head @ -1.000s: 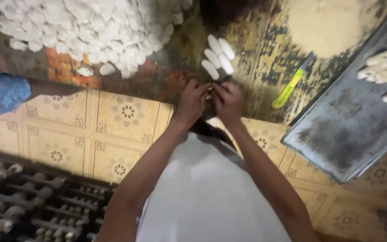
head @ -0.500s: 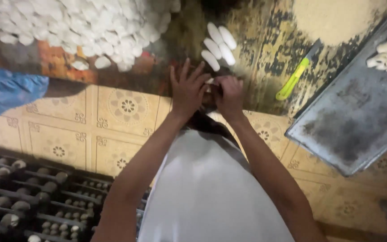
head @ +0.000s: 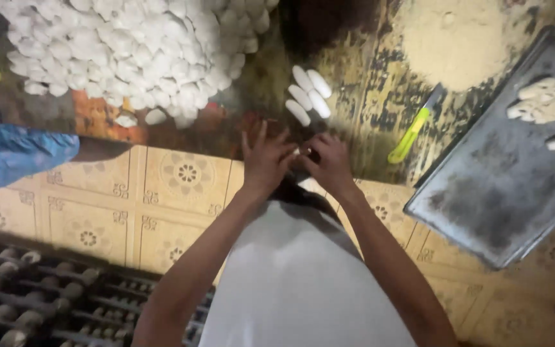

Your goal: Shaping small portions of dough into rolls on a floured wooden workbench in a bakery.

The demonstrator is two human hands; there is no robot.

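My left hand (head: 264, 160) and my right hand (head: 330, 164) meet at the near edge of a dark, worn worktop (head: 354, 83). A small white dough piece (head: 297, 152) shows between them. My left hand's fingers are spread and its palm leans against the piece. My right hand's fingers curl around it. Just beyond the hands lie several white oblong shaped pieces (head: 309, 96) in a row.
A big heap of white dough lumps (head: 130, 51) fills the top left. A green-handled knife (head: 412, 132) lies right of the hands, near a flour mound (head: 464, 38). A grey metal tray (head: 483, 205) at right holds pale shaped pieces (head: 546, 99). A blue sleeve (head: 14, 154) enters left; a dark rack (head: 27, 302) sits below.
My left hand's fingers have opened out and spread while both hands stay together at the worktop edge. The view has shifted slightly.
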